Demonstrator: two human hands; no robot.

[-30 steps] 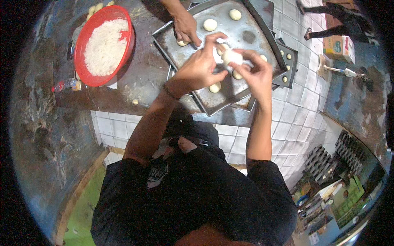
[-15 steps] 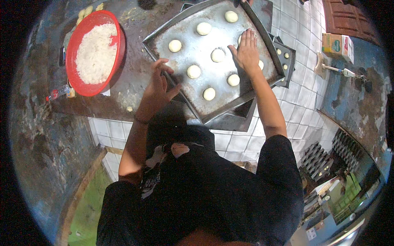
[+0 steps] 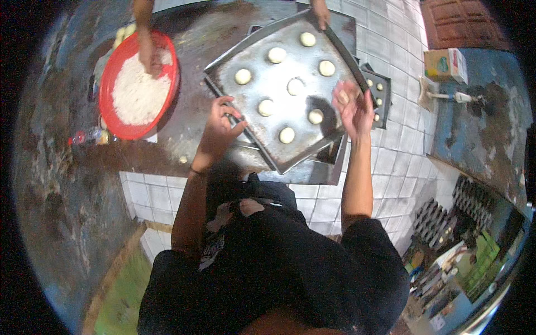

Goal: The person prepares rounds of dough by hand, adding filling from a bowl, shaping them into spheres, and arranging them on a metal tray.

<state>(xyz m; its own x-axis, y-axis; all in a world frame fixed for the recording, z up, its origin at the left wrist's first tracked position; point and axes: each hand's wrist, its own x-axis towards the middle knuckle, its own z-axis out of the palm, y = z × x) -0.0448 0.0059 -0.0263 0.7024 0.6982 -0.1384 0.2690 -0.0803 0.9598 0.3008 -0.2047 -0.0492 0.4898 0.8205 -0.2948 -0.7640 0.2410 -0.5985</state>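
Eight smooth, pale, rounded dough balls [image 3: 286,135] sit well apart on the bare floor of a square metal tray [image 3: 257,131], its surface grey, shiny at the centre and browned in patches, its walls low and straight. The left hand [image 3: 219,131] is at the tray's left near edge, fingers curved and apart from the thumb. Over the right side, the right hand [image 3: 357,111] is blurred beside a pale, indistinct lump; whether its fingers are clamped on it, I cannot tell. To the left on the dark, scuffed tabletop [image 3: 192,72] stands a round red bowl [image 3: 173,84] of white, crumbly material, with a co-worker's hand [image 3: 146,53] reaching into it. Another hand [image 3: 321,15] touches the tray's far corner. At far right is a printed green-and-white carton [image 3: 445,65], its lettering blurred; the wearer's black shirt [image 3: 273,268] carries a pale print.
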